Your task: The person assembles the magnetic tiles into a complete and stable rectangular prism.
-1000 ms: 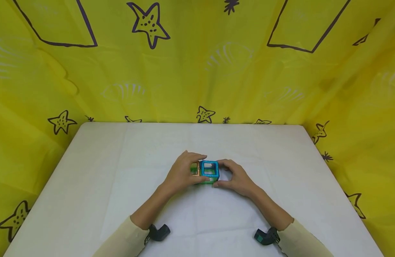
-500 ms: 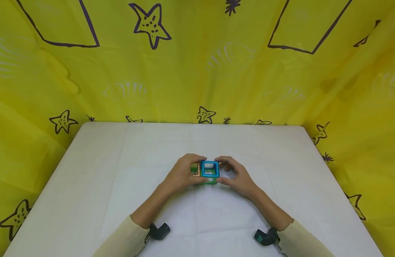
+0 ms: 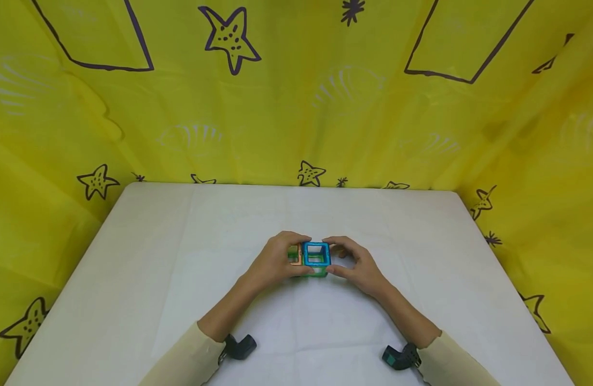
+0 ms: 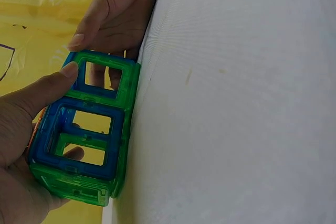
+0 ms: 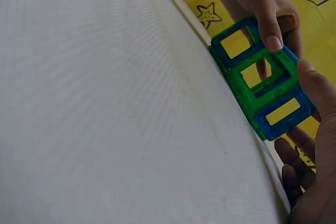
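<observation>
Two adjoining cubes of magnetic tiles (image 3: pixel 317 272), with blue, green and orange frames, stand on the white table. A blue square tile (image 3: pixel 317 264) tops the right cube, and an orange tile (image 3: pixel 295 263) shows at the left one, partly covered. My left hand (image 3: pixel 272 260) grips the build from the left, thumb along the front and fingers behind. From the right, my right hand (image 3: pixel 356 266) pinches the right cube's upper edges between thumb and forefinger. Green frames and blue side tiles (image 4: pixel 79 169) show in the left wrist view; the right thumb (image 5: pixel 315 85) meets a blue edge in the right wrist view.
The white cloth-covered table (image 3: pixel 180 225) spreads around the hands, its far edge against a yellow curtain (image 3: pixel 277 118) printed with starfish. Black wrist cameras (image 3: pixel 242 347) sit at both cuffs.
My right thumb has moved up from the cube's lower front corner to its upper edge, and the right forefinger has shifted slightly back. My left hand has kept its hold.
</observation>
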Demonstrator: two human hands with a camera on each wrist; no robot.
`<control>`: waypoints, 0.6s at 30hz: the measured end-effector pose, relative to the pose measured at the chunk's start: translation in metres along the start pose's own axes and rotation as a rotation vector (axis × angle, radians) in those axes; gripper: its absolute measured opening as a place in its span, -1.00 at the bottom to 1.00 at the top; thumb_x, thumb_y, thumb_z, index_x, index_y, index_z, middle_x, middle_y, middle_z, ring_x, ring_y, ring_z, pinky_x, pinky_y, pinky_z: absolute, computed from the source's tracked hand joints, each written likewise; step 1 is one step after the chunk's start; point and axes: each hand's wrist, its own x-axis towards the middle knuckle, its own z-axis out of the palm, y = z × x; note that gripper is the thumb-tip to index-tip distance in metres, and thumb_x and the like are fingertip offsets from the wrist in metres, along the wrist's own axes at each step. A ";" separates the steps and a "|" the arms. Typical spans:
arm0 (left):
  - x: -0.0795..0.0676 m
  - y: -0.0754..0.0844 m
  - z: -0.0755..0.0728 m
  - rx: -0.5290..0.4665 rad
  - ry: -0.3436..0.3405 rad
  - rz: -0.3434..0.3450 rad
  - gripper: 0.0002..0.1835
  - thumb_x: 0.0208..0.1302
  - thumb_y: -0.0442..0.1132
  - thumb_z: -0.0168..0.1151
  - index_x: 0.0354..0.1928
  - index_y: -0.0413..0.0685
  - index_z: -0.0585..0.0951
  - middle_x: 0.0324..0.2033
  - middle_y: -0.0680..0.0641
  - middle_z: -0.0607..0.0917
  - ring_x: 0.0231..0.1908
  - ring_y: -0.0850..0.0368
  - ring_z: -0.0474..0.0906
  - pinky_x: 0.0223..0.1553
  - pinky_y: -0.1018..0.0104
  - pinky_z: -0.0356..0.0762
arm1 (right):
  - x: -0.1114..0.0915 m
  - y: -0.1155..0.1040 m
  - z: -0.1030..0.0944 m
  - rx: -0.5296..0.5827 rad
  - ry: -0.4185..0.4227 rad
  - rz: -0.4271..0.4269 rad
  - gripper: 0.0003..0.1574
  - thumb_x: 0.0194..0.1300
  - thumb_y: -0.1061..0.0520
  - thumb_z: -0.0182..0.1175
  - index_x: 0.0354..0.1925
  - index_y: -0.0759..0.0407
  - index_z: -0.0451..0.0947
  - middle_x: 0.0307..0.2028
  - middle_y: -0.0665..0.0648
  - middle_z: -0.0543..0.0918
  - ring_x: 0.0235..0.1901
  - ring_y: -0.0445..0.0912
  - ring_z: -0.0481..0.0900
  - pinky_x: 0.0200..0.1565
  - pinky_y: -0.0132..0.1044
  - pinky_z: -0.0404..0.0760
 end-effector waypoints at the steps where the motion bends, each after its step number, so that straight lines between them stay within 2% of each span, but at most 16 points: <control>1: 0.000 0.000 0.000 -0.001 0.000 0.000 -0.30 0.02 -0.15 0.73 0.22 -0.20 0.69 0.13 -0.12 0.72 0.17 -0.06 0.58 0.26 0.00 0.53 | 0.000 0.001 0.000 0.001 0.000 -0.002 -0.25 0.17 0.48 0.45 0.32 0.31 0.53 0.18 0.30 0.64 0.06 0.33 0.57 0.05 0.01 0.51; 5: 0.000 -0.001 -0.001 0.020 0.003 0.009 -0.28 0.03 -0.11 0.73 0.24 -0.20 0.67 0.15 -0.12 0.71 0.20 -0.06 0.56 0.28 -0.02 0.51 | 0.000 0.006 -0.001 0.020 -0.009 -0.006 -0.20 0.21 0.40 0.47 0.38 0.16 0.51 0.22 0.17 0.63 0.08 0.16 0.59 0.08 -0.13 0.50; 9: -0.001 -0.002 -0.007 0.040 0.031 0.017 -0.24 0.04 -0.04 0.72 0.28 -0.15 0.65 0.21 -0.07 0.68 0.27 -0.05 0.51 0.33 -0.05 0.45 | 0.000 0.010 -0.001 0.054 -0.021 -0.026 -0.19 0.30 0.34 0.42 0.46 0.12 0.43 0.23 0.15 0.62 0.10 0.06 0.60 0.09 -0.23 0.50; 14: -0.002 -0.004 -0.023 0.039 0.082 -0.012 -0.31 0.29 0.02 0.52 0.40 -0.06 0.56 0.35 -0.08 0.58 0.41 -0.09 0.38 0.43 -0.13 0.30 | 0.002 0.013 -0.003 0.073 -0.019 -0.036 -0.41 0.56 0.22 0.16 0.48 0.21 0.38 0.20 0.18 0.63 0.11 0.04 0.60 0.14 -0.30 0.51; 18: -0.003 -0.008 -0.037 0.075 0.131 -0.064 -0.38 0.48 -0.01 0.31 0.48 -0.06 0.48 0.43 -0.15 0.49 0.47 -0.15 0.31 0.47 -0.17 0.21 | 0.000 0.012 -0.004 0.096 0.004 -0.017 -0.48 0.64 0.21 -0.01 0.45 0.33 0.37 0.19 0.25 0.64 0.12 0.06 0.61 0.13 -0.31 0.53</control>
